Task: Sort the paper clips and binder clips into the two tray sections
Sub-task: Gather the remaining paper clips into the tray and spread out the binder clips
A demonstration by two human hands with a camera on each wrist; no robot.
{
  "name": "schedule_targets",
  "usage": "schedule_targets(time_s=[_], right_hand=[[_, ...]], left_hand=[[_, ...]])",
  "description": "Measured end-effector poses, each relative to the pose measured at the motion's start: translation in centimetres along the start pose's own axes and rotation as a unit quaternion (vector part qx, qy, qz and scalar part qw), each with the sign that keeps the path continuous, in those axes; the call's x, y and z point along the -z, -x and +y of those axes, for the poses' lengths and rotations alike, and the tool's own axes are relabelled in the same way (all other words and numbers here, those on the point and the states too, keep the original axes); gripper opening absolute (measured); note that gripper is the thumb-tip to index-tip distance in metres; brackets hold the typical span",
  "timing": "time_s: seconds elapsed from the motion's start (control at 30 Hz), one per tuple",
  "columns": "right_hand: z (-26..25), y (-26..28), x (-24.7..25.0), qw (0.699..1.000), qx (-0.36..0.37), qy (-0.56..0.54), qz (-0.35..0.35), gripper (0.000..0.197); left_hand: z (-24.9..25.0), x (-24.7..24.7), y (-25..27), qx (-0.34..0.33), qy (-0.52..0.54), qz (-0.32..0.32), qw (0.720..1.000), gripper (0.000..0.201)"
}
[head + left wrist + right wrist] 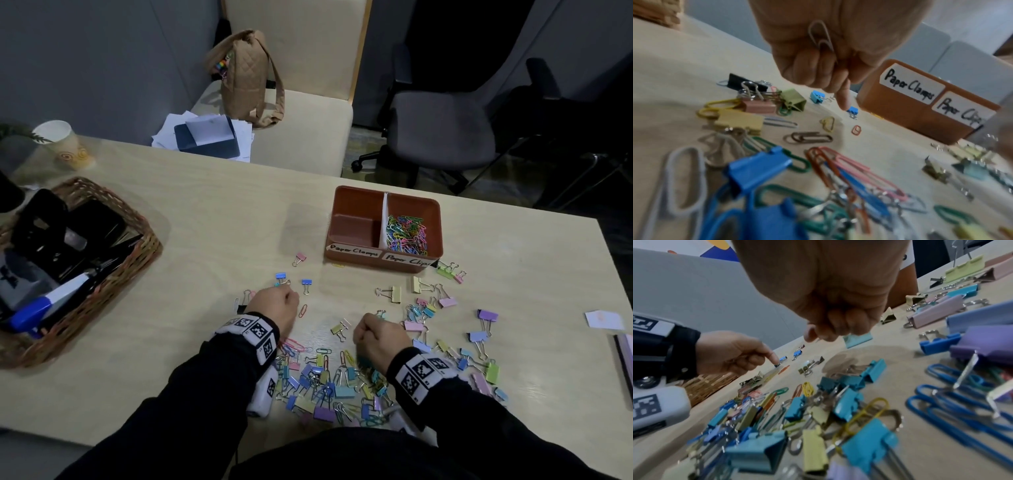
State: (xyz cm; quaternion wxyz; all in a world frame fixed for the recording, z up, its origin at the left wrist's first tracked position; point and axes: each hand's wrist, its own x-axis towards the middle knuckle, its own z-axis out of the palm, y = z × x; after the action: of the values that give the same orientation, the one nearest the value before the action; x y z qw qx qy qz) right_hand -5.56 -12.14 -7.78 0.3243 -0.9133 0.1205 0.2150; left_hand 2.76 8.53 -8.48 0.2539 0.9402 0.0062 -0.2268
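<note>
Both hands [378,337] hiding fingertips

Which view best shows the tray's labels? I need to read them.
The left wrist view: the tray fills its right side, "Paper Clamps" sharp, the second label cut off. The head view shows both labels small. The right wrist view misses them.

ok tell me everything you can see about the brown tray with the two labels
The tray is a rectangular reddish-brown box, plastic by its look, standing flat on the table beyond both hands, untouched. A white divider splits it in two. The left section, labelled "Paper Clamps", is empty; the right, whose label starts "Paper Cli", holds a heap of coloured paper clips. Binder clips lie loose near its front right corner.
</note>
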Motion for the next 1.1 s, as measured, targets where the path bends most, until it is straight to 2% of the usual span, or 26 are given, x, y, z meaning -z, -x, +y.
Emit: schedule_targets(time_s=[0.07, 0.13, 0.2, 0.3, 0.43, 0.67, 0.73, 0.8, 0.9, 0.97, 1.03, 1.1], right_hand=[[-0.4, 0.4, 0.2, 0.995, 0.007, 0.095, -0.029, 0.017], [-1.1, 0.9, 0.3, 0.978, 0.007, 0.190, -0.091, 0.029], [-1.7, 1.1, 0.0, 0.964, 0.002, 0.234, -0.127, 0.040], [-2.1, 1.0, -1.2, 0.961, 0.006, 0.247, -0.127, 0.039], [-2.5, 0.6, -2.6, 0.960, 0.027, 0.250, -0.125, 0.020], [-2.9, 0.5, -3.2, 0.958, 0.047, 0.247, -0.141, 0.019], [-2.6, 0.6, -2.8, 0.966, 0.046, 0.219, -0.131, 0.013], [-2.3, 0.5, -2.2, 0.978, 0.036, 0.175, -0.110, 0.009], [-2.0, 0.1, -1.5, 0.989, 0.033, 0.118, -0.087, 0.027], [-2.2, -0.3, -1.3, 0.992, 0.017, 0.093, -0.082, 0.027], [-2.6, -0.7, -1.3, 0.993, 0.005, 0.084, -0.082, 0.021], [-3.3, -0.9, -1.3, 0.992, 0.002, 0.094, -0.086, 0.019]], left_hand=[[0.3, -0.3, 0.0, -0.016, -0.063, -0.013, 0.998, 0.017], [0.5, -0.8, -0.2, -0.040, -0.102, -0.027, 0.994, 0.025], [0.9, -1.1, -0.5, -0.055, -0.121, -0.025, 0.991, 0.025], [1.4, -1.2, -0.9, -0.067, -0.144, -0.025, 0.987, 0.014], [1.6, -1.3, -0.9, -0.077, -0.185, -0.051, 0.978, 0.021], [1.2, -1.5, -0.2, -0.089, -0.243, -0.085, 0.962, 0.022], [1.1, -1.2, -0.1, -0.092, -0.227, -0.089, 0.966, 0.020], [0.5, -0.8, -0.1, -0.083, -0.155, -0.078, 0.981, 0.011], [-0.7, 0.5, 0.2, -0.057, -0.006, -0.048, 0.997, 0.006], [-1.4, 1.4, 0.3, -0.033, 0.061, -0.029, 0.997, 0.017], [-2.1, 2.1, 0.5, -0.010, 0.075, -0.024, 0.997, 0.021], [-2.5, 2.2, 0.7, -0.009, 0.019, -0.025, 0.999, 0.022]])
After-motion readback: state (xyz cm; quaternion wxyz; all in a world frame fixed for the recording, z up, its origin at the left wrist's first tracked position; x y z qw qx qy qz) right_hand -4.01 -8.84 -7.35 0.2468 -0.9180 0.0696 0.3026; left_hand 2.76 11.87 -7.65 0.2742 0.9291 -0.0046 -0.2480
